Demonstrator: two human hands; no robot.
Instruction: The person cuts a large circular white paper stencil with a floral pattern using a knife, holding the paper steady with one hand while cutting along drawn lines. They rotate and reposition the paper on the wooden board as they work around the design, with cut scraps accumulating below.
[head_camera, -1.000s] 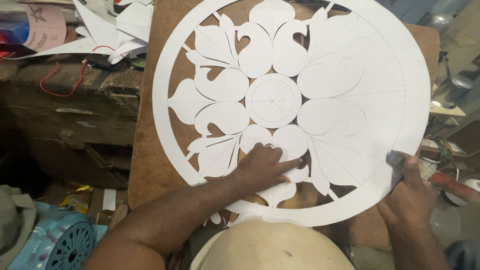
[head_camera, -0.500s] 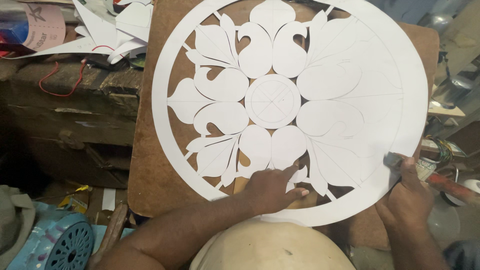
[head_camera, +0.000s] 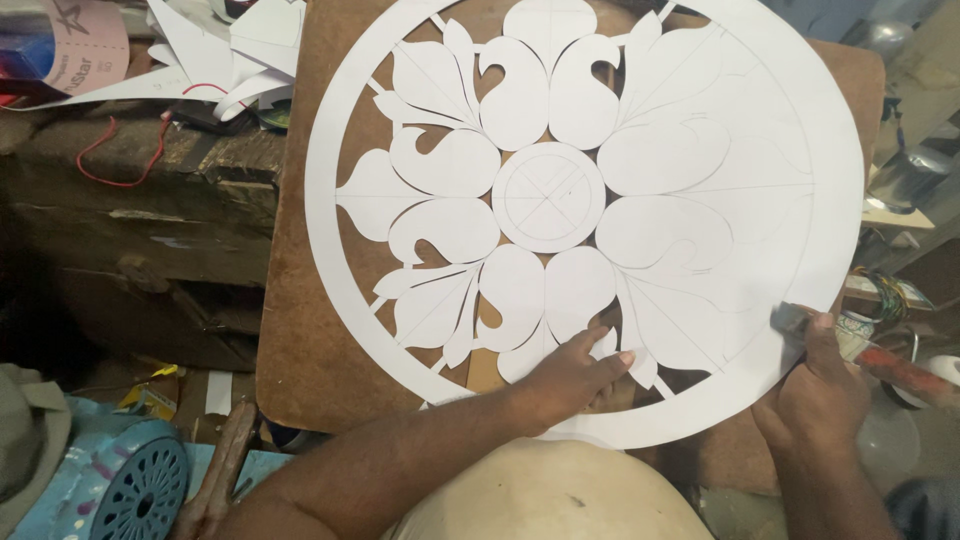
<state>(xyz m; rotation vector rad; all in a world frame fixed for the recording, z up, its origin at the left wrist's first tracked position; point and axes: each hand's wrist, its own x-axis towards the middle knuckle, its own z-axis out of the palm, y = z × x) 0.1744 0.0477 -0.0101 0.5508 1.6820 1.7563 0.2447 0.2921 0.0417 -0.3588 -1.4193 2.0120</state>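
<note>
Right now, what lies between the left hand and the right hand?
In the head view, only the uncut lower right part of the white paper disc lies between the left hand and right hand: pencilled petal outlines and its rim.

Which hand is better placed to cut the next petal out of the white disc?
Right. The right hand already grips the cutting tool at the disc's lower right edge, beside the uncut pencilled petals. The left hand lies flat on the disc, pinning it to the brown board.
</note>
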